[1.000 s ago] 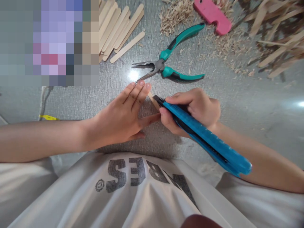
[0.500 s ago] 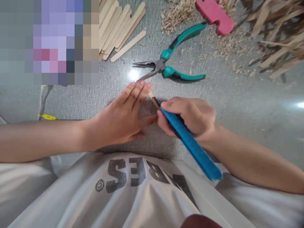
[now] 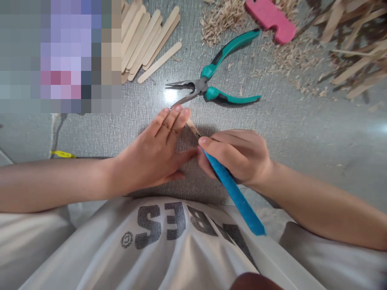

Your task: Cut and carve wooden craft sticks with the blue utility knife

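My left hand [image 3: 148, 149] lies palm down on the table, its fingertips pinning one end of a narrow wooden craft stick [image 3: 192, 128]. Its thumb stretches towards my right hand [image 3: 238, 155], which is closed around a blue-and-black utility knife [image 3: 234, 195]. The knife slants down to the right, its front end against the stick beside my right thumb. How the blade meets the wood is largely hidden by my fingers. Just beyond my left fingertips lie long-nose pliers [image 3: 201, 85] with green-and-black handles, their jaws spread.
Several loose craft sticks [image 3: 148, 40] lie at the upper left, near a blurred-out patch. Wood shavings [image 3: 223, 20] and a pink notched tool [image 3: 272, 20] are at the top. Thin wood strips [image 3: 359, 48] pile up at the upper right. A cord with a yellow tag [image 3: 63, 154] lies left.
My right hand has drawn the knife slightly back towards me, baring more of the stick. The knife's rear end has swung left. My left hand keeps its place on the stick.
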{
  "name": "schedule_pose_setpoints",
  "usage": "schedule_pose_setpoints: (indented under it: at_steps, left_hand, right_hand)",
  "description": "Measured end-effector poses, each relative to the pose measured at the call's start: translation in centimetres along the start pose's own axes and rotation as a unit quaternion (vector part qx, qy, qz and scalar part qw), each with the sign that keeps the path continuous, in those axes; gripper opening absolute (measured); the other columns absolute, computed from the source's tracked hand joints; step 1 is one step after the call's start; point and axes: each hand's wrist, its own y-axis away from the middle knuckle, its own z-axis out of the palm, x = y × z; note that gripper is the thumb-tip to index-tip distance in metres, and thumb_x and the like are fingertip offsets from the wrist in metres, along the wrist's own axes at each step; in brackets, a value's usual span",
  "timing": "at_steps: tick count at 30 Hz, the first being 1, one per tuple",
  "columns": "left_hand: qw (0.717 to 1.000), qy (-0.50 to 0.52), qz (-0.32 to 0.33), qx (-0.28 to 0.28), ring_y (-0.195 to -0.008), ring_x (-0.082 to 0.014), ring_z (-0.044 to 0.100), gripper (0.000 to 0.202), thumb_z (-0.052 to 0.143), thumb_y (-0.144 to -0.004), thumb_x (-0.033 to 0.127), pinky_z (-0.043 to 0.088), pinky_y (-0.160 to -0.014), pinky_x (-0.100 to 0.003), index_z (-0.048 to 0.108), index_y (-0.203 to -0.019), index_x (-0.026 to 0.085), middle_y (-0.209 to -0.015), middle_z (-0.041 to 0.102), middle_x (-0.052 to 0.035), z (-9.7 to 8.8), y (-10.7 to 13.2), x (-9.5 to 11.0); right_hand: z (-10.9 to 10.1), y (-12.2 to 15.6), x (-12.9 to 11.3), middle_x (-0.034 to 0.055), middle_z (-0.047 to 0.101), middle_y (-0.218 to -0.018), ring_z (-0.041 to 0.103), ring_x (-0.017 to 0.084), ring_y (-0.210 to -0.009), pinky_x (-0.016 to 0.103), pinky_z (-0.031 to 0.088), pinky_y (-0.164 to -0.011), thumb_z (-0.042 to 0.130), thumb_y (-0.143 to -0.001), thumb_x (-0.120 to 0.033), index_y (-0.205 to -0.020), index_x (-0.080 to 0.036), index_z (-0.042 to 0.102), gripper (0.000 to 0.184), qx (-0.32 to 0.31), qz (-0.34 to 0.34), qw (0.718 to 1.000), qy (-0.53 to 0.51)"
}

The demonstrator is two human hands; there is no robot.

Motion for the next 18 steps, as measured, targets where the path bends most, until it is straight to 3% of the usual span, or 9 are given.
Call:
schedule_pose_setpoints:
  at_steps: [3,9,14,18]
  left_hand:
    - [1.000,0.003,-0.010,0.004,-0.185,-0.0554,0.039,0.092,0.085,-0.107,0.056,0.042,-0.150,-0.072,0.046,-0.182,0.021,-0.201,0.035,-0.0278,-0.08,0.01,0.11]
    - [1.000,-0.013,-0.001,0.000,-0.184,-0.0560,0.043,0.100,0.089,-0.105,0.058,0.043,-0.150,-0.069,0.044,-0.184,0.018,-0.197,0.041,-0.0314,-0.24,-0.16,0.13]
    - [1.000,-0.022,0.002,0.005,-0.183,-0.0551,0.045,0.103,0.090,-0.104,0.058,0.044,-0.150,-0.068,0.042,-0.185,0.017,-0.195,0.044,-0.0316,-0.35,-0.21,0.07]
    - [0.999,-0.045,0.018,0.023,-0.178,-0.0565,0.051,0.099,0.088,-0.105,0.066,0.050,-0.146,-0.068,0.047,-0.179,0.014,-0.189,0.050,-0.0366,-0.32,-0.16,-0.02]
  right_hand:
    - [-0.04,0.04,0.01,-0.0059,0.065,-0.063,0.054,0.014,-0.051,0.030,0.048,-0.050,0.065,-0.109,-0.014,-0.100,-0.029,0.077,0.021,-0.006,0.011,1.000,0.001]
    - [-0.36,0.08,0.24,-0.0059,0.066,-0.065,0.054,0.013,-0.054,0.029,0.045,-0.052,0.068,-0.110,-0.013,-0.098,-0.029,0.076,0.021,-0.010,-0.002,1.000,-0.018]
    - [-0.60,-0.05,0.38,-0.0059,0.065,-0.066,0.056,0.013,-0.057,0.030,0.045,-0.054,0.070,-0.113,-0.013,-0.095,-0.028,0.076,0.024,-0.020,-0.026,0.999,0.005]
    - [-0.68,-0.32,0.37,-0.0052,0.063,-0.067,0.052,0.013,-0.058,0.028,0.043,-0.054,0.066,-0.114,-0.011,-0.094,-0.026,0.077,0.028,-0.018,-0.069,0.997,0.040]
